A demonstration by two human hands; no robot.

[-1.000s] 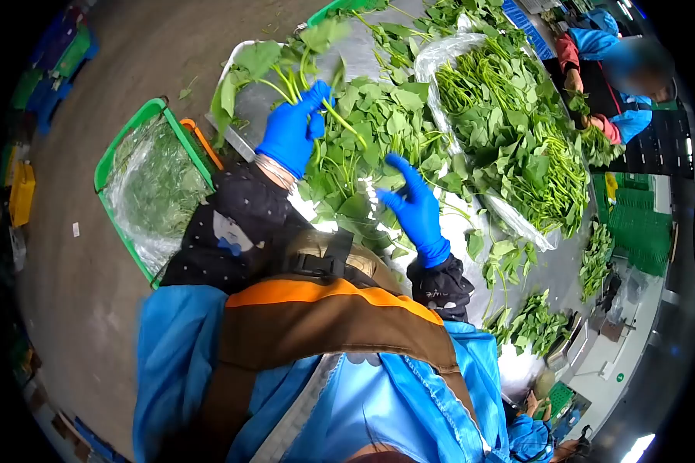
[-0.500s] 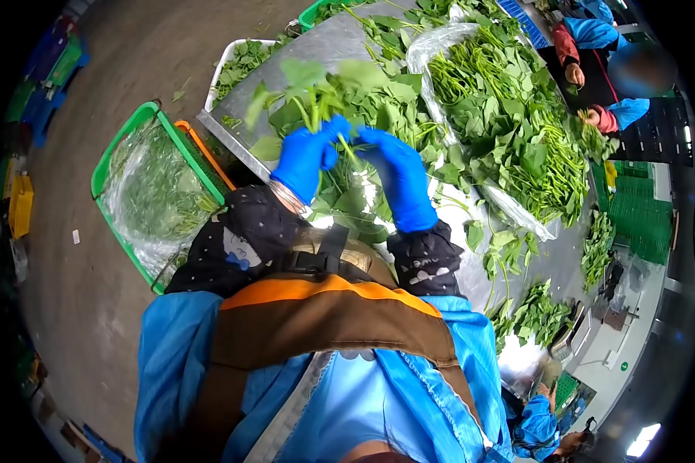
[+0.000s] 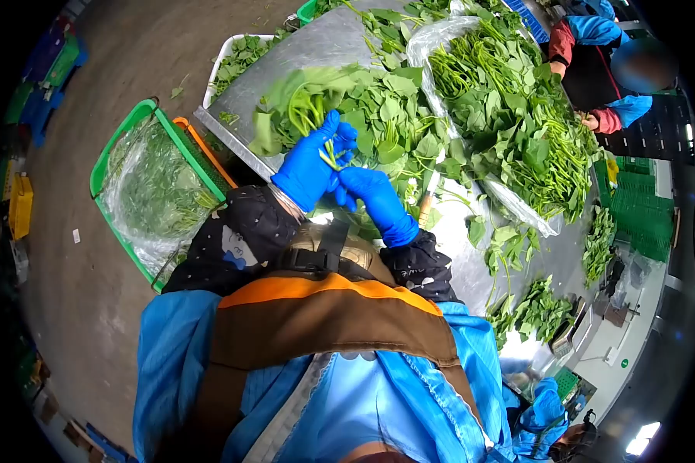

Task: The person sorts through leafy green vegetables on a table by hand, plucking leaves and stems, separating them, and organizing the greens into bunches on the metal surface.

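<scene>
A bunch of leafy green stems (image 3: 307,108) is gripped in my blue-gloved left hand (image 3: 305,171), leaves pointing away from me and pale stem ends toward me. Just below those ends, the bent fingers of my right hand (image 3: 378,202), also gloved in blue, come up against the left hand. Whatever lies between the right fingertips is hidden. Beside the right hand rests a knife (image 3: 427,204) with a wooden handle. Loose leafy greens (image 3: 390,112) are heaped on the metal table (image 3: 324,46) behind both hands.
A larger pile of greens (image 3: 510,116) lies on clear plastic sheeting (image 3: 432,46) to the right. At my left stands a green crate (image 3: 123,127) lined with plastic. A white crate (image 3: 222,58) is beyond the table edge. A co-worker (image 3: 594,69) works across the table.
My right hand has come down and left, closer to the left hand, its fingers now more curled. The bunch has shifted slightly left. The knife handle has come into view.
</scene>
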